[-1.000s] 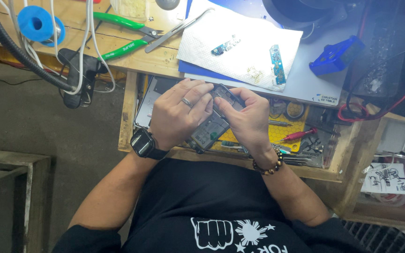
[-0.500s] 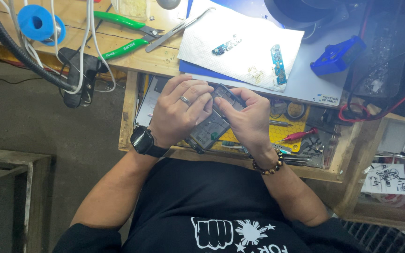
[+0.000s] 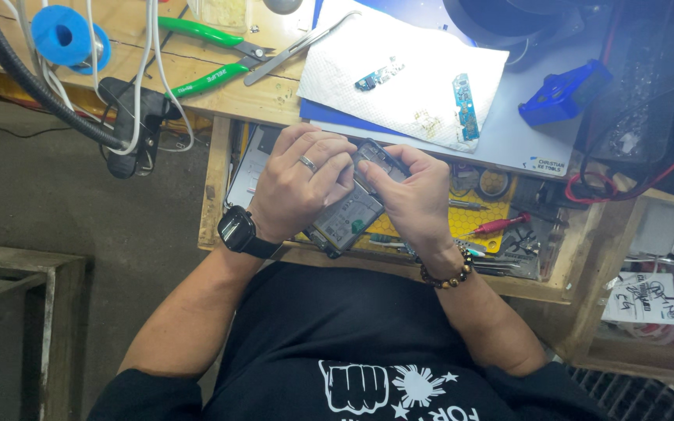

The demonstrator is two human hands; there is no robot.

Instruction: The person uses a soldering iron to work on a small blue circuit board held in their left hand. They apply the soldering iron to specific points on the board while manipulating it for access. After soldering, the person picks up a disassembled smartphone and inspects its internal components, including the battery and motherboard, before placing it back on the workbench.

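Grey opened smartphone with exposed back (image 3: 350, 212) held above open wooden drawer (image 3: 509, 226), clasped from both sides. Left hand (image 3: 302, 187), ringed, closed round left edge, fingers curled over upper half. Right hand (image 3: 409, 195) closed round right edge, fingertips at top corner. Hardly any change across last second: same hold, hands shifted only slightly; work seemingly confined to top end. Beyond, on wooden bench (image 3: 274, 97): white paper towel (image 3: 415, 78) bearing small circuit boards, green-handled cutters (image 3: 212, 58).

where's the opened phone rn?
Head view, centre: the opened phone is held between the left hand and right hand, above the open drawer, just below the white paper towel.
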